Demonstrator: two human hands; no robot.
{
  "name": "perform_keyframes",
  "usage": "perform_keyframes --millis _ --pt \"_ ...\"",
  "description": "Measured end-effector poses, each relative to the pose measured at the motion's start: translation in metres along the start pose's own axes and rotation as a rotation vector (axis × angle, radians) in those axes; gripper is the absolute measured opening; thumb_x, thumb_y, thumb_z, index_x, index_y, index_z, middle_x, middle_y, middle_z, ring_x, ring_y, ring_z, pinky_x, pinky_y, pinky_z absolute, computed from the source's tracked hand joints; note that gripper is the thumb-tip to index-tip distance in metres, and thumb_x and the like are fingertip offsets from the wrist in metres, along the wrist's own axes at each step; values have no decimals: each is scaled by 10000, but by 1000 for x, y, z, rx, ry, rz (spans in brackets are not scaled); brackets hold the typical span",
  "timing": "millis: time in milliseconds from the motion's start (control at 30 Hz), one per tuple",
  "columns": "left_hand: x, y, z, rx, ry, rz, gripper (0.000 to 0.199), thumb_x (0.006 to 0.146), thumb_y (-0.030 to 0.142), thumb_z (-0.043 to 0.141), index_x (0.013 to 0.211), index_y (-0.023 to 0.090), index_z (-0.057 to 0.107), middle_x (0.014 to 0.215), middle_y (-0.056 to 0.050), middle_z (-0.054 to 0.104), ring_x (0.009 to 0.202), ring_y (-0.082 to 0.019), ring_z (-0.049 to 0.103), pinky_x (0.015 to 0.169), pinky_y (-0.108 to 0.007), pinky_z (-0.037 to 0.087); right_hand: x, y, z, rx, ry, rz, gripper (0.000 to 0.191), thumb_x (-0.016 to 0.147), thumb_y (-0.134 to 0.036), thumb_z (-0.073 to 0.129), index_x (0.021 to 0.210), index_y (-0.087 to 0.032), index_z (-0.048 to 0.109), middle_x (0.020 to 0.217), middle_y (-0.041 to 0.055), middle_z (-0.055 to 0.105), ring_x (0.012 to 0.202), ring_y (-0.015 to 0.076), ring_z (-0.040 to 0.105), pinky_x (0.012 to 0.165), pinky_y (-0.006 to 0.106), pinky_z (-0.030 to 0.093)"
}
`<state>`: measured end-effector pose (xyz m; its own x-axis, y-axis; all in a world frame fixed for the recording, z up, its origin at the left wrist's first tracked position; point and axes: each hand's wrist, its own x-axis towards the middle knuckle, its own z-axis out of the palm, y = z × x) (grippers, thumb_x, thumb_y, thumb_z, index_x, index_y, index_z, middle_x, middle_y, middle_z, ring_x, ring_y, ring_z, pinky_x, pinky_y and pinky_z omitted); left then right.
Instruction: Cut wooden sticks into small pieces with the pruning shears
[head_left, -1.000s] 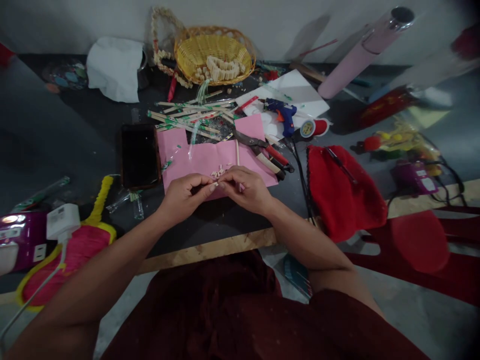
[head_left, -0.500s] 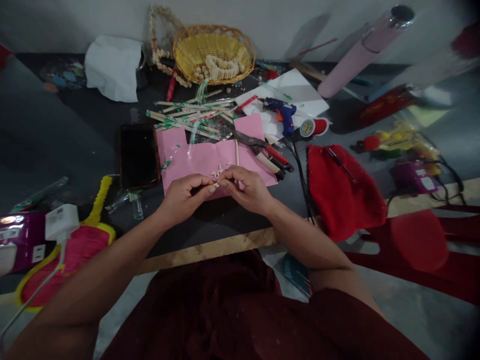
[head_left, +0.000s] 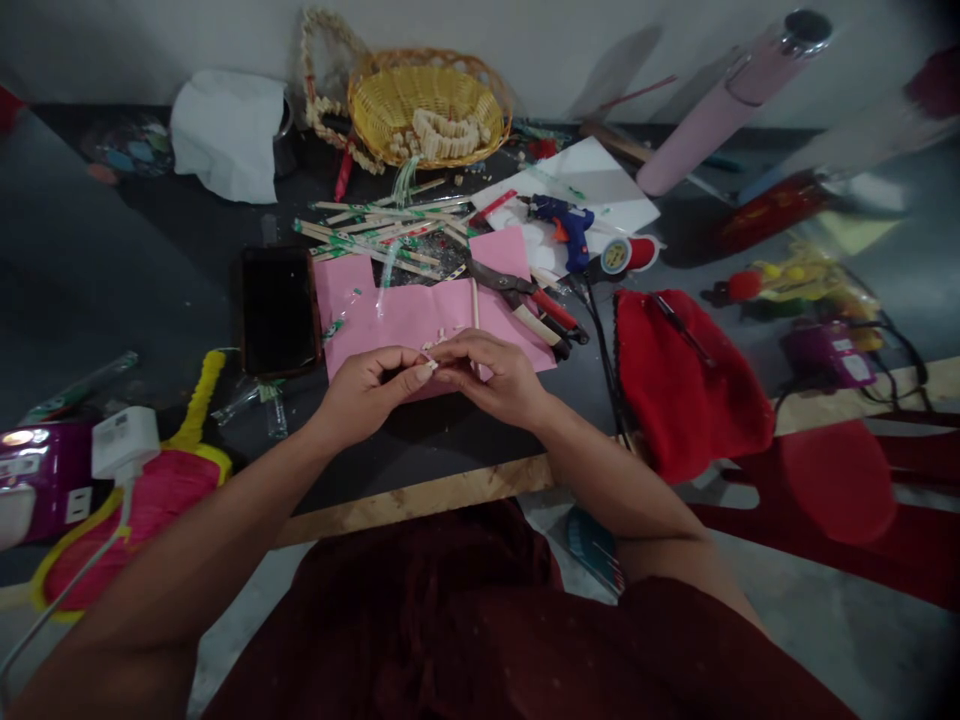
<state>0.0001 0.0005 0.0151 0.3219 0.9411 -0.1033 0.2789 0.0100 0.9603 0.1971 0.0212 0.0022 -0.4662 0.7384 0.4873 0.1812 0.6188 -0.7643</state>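
Noted: broad dark-grey flat-topped table [head_left: 202, 250] w/ pale front edge. Found on same, centre: folded pink paper sheet [head_left: 397, 315]; to R, fuzzy red cloth [head_left: 682, 400]; at back nr wall, oval yellow woven basket [head_left: 375, 95]. Btwn basket & pink sheet: loose pile of slim pale sticks [head_left: 409, 262]. Observed bare L hand [head_left: 371, 392] & bare R hand [head_left: 495, 380] over front of sheet, thumbs & index fingers bent inward, tips together. L of sheet: black rectangular phone [head_left: 279, 312]. Aslant on R part: red-and-black-handled metal pliers [head_left: 516, 288]. Behind pliers: blue plastic glue gun [head_left: 575, 238]. Just beyond fingers: tiny pale cut bits [head_left: 442, 335], partly hidden. Pinched btwn L thumb & index: one small pale piece [head_left: 432, 365], close to R tips. Can't tell if also gripped by R.
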Motion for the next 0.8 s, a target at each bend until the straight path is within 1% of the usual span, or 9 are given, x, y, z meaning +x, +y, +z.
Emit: perform_keyframes --millis 67,200,300,400,600,700,800 --pt "0 0 0 -16 -22 -10 273 855 406 603 938 172 715 810 -16 706 671 -101 582 632 -199 457 0 0 1 -29 5 -26 100 887 -219 607 972 -189 648 816 36 664 742 115 614 679 257 513" --pt "-1 1 0 0 -32 3 251 853 386 605 898 163 712 754 -1 672 617 -84 529 579 -185 422 -1 0 3 -107 18 -48 59 896 -205 589 919 -187 640 779 34 663 715 116 617 666 254 515" --pt "0 0 1 -27 -14 1 243 842 382 617 869 157 704 680 15 629 559 -71 475 527 -178 386 -1 0 4 -133 30 -74 46 902 -185 573 917 -180 616 782 38 657 740 121 620 672 247 511" --pt "1 1 2 -61 7 18 213 827 355 635 832 150 691 655 18 611 543 -68 459 509 -177 373 -1 1 6 -142 37 -75 37 904 -178 565 908 -180 601 786 36 649 753 121 618 687 246 508" --pt "0 1 2 -85 8 35 219 824 361 638 845 146 680 712 -2 652 562 -76 509 511 -176 405 -2 2 8 -121 55 -55 35 902 -181 568 912 -186 601 800 35 652 772 125 625 691 249 511" --pt "-2 0 2 -34 25 37 237 825 384 637 832 151 678 735 -13 674 610 -94 562 553 -184 446 -3 2 8 -119 63 -58 36 895 -167 577 910 -187 603 800 31 653 775 123 624 688 247 512" --pt "-3 -1 2 17 24 60 248 842 400 620 865 163 691 764 -16 692 673 -110 604 611 -195 479 -3 1 8 -130 65 -62 44 899 -173 570 914 -192 607 804 30 654 775 124 622 681 249 511"
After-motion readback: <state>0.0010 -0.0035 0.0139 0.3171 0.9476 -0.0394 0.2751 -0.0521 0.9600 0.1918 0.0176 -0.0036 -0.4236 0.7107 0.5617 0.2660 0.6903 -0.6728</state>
